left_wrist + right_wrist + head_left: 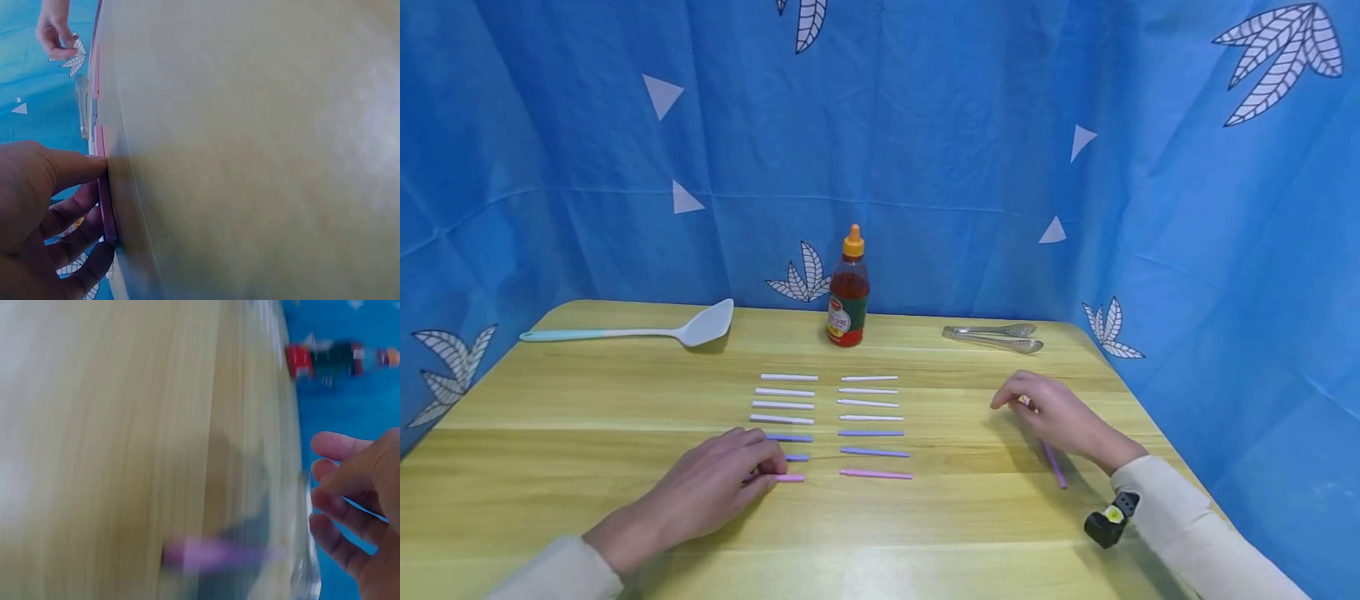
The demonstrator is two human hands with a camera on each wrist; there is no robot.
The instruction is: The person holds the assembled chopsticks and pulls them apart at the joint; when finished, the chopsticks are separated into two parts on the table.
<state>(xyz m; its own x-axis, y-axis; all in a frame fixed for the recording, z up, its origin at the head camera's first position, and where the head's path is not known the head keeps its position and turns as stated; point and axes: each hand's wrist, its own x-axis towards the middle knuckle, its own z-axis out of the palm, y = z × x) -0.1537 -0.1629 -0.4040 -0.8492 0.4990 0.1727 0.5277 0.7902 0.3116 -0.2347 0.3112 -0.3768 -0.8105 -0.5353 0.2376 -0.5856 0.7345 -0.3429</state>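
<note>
My left hand (718, 479) rests low over the left column of slim sticks. Its thumb and fingers pinch a pink stick (105, 187) lying on the table, and they partly cover the blue sticks (797, 438) behind it. Across from it lies a thinner pink stick (876, 474), which has a narrowed left end. My right hand (1060, 417) hovers above the table's right side with loosely bent fingers and nothing visible between them. Beneath it is a pink-purple stick (1056, 467), partly hidden by the hand in the head view and blurred in the right wrist view.
Several white sticks (784, 406) and thinner white sticks (870, 404) form two columns mid-table. Behind stand a red sauce bottle (848, 304), a spatula (706, 325) at left and metal tongs (992, 337) at right. A blue curtain (925, 150) surrounds the far edge.
</note>
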